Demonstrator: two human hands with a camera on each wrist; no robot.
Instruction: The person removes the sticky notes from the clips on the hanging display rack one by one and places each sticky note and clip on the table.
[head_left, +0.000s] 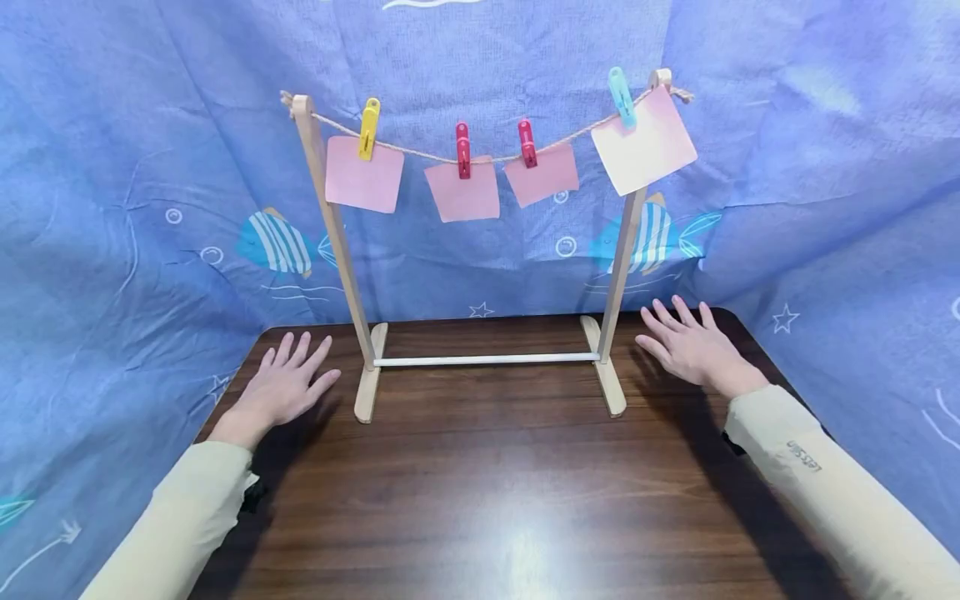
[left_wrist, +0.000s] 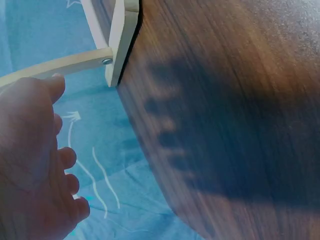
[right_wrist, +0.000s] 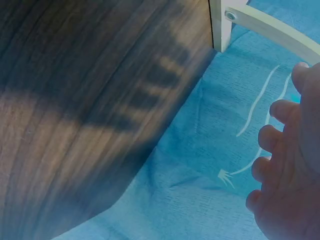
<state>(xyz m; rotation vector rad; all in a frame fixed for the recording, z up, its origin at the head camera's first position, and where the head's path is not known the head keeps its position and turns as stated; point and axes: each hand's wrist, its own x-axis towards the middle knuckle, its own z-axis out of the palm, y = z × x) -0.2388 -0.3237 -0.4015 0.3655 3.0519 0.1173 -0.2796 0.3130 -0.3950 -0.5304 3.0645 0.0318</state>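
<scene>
My left hand, fingers spread and holding nothing, is above the table left of the wooden stand. On the stand's other side my right hand has its fingers spread too, with nothing in it. Both hands cast shadows on the tabletop. A twine line sags between the two posts. From it hang pink cards: one under a yellow clothespin, two under red clothespins, and a paler, tilted one under a light-blue clothespin at the right post.
The dark wooden table reaches back to a blue cloth printed with fish and stars. A white crossbar joins the stand's two feet, the left foot and the right foot.
</scene>
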